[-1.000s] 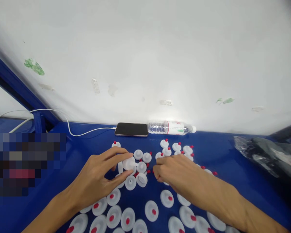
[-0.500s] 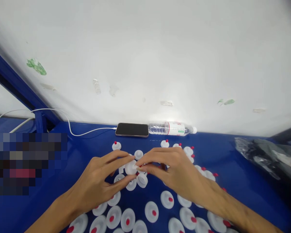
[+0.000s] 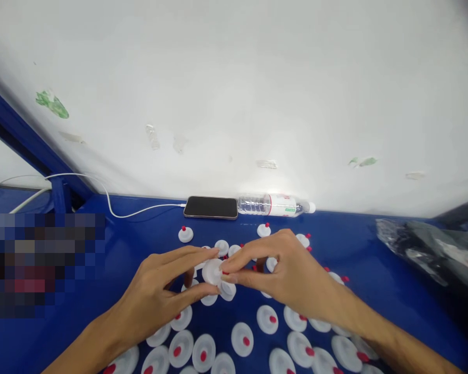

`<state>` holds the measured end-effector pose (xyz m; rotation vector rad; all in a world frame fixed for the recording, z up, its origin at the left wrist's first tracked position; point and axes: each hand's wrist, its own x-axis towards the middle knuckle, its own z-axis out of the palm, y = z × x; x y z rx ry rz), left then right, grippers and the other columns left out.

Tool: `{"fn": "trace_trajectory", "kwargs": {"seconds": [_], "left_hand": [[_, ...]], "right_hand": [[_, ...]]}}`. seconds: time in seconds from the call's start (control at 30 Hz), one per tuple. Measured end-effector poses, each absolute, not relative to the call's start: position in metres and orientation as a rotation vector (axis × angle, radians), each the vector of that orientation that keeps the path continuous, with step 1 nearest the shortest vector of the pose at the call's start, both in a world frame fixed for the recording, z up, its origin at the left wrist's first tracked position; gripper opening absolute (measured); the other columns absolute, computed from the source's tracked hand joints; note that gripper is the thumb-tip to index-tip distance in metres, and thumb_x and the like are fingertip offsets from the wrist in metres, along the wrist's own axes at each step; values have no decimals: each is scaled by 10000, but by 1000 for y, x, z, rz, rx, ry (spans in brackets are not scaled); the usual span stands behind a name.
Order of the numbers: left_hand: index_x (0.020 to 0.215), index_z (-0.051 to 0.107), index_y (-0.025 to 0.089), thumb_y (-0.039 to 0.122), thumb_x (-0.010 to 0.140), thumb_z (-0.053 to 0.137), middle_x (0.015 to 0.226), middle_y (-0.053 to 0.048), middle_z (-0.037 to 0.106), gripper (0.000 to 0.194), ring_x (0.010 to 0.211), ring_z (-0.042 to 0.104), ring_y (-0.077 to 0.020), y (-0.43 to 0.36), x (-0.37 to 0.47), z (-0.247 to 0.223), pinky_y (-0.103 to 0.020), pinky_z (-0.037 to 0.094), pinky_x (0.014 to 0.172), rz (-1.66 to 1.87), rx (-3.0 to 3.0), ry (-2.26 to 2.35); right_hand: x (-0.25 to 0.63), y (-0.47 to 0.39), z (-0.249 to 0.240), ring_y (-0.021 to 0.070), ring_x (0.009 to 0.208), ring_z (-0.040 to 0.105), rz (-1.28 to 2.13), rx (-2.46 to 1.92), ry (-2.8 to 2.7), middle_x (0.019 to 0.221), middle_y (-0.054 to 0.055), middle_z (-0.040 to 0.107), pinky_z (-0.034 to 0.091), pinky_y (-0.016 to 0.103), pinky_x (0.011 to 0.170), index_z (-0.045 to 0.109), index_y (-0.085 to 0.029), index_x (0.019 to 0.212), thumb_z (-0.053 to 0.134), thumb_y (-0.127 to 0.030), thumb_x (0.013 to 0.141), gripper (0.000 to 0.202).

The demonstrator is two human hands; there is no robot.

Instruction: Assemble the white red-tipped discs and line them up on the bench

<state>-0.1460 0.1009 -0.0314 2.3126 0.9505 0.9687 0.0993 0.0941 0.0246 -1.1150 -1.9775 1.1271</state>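
Between my two hands is a translucent white round cap point(image 3: 211, 273), held above the blue table. My left hand point(image 3: 167, 280) grips its rim with thumb and fingers from the left. From the right, my right hand point(image 3: 275, 265) pinches a small red tip point(image 3: 225, 271) at the cap's centre. Several like caps lie beneath and around the hands, some with red tips, such as a white cap point(image 3: 242, 339) in front. A few caps just under my fingers are partly hidden, and whether they carry red tips cannot be made out.
Along the wall lie a phone point(image 3: 210, 207) with a white cable point(image 3: 152, 210) and a plastic bottle point(image 3: 275, 205) on its side. Dark plastic-wrapped stuff point(image 3: 425, 254) sits at the right edge. A blue frame post point(image 3: 31, 140) rises at left. Blurred blocks cover the left side.
My right fingers have closed in a pinch on the red tip at the cap's centre. The held cap has turned slightly. The whole view has shifted a little.
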Motion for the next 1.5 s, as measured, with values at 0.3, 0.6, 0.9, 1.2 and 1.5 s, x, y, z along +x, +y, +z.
{"fn": "trace_trajectory", "kwargs": {"seconds": [0.3, 0.6, 0.9, 1.2, 1.5], "left_hand": [[1100, 728, 232, 164, 963, 587, 988, -24, 699, 208, 748, 640, -91, 114, -153, -22, -166, 494, 590, 1010, 2393, 1053], [1113, 693, 238, 349, 949, 599, 1129, -53, 688, 219, 822, 678, -172, 119, -162, -24, -278, 524, 699, 575, 2655, 1129], [1073, 699, 253, 434, 947, 568, 1014, -28, 706, 257, 684, 624, -158, 124, -164, -22, -272, 477, 625, 317, 2518, 1187], [1002, 665, 251, 506, 922, 583, 672, 27, 613, 279, 600, 566, -149, 124, -166, -19, -261, 421, 583, 292, 2351, 1270], [995, 701, 234, 398, 854, 693, 987, -17, 719, 217, 674, 600, -125, 118, -151, -15, -210, 460, 520, 646, 1999, 1155]], "right_hand": [[116, 93, 43, 122, 644, 664, 1011, -1447, -2398, 720, -33, 751, 451, 226, 593, 793, -246, 772, 652, -127, 835, 194], [114, 97, 29, 169, 747, 698, 895, -1571, -2590, 803, -30, 774, 418, 253, 603, 802, -283, 901, 796, -314, 812, 95], [127, 111, 8, 173, 638, 658, 462, -1692, -2603, 736, 26, 730, 343, 261, 543, 778, -251, 825, 686, -201, 871, 115], [122, 110, -16, 133, 608, 587, 341, -1655, -2760, 742, 12, 672, 208, 291, 518, 601, -177, 638, 595, -32, 834, 244], [114, 105, 21, 116, 626, 653, 794, -1464, -2364, 844, -44, 775, 417, 258, 620, 757, -271, 992, 607, -224, 974, 158]]}}
